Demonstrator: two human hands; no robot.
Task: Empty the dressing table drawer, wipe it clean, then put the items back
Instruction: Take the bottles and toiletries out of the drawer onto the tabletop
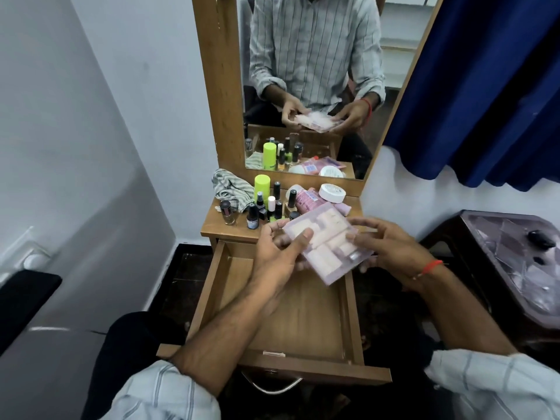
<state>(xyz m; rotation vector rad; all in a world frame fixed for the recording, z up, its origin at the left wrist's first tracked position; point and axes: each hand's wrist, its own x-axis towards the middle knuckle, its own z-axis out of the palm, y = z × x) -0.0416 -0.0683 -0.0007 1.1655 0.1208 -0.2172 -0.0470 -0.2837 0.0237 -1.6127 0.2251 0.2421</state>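
The wooden drawer (303,325) of the dressing table is pulled out toward me, and its bottom looks bare. Above it I hold a flat, clear pink plastic box (328,239) with pale compartments. My left hand (280,259) grips its left side, thumb on top and fingers beneath. My right hand (391,253) holds its right edge with curled fingers. On the table top (212,228) stand several nail polish bottles (268,207), a lime green can (262,184), a white jar (332,192), a pink tube (306,200) and a striped grey cloth (231,189).
A tall mirror (312,86) rises behind the table top and reflects me and the box. A blue curtain (485,86) hangs at the right. A dark side table (512,262) stands at the right, a white wall at the left.
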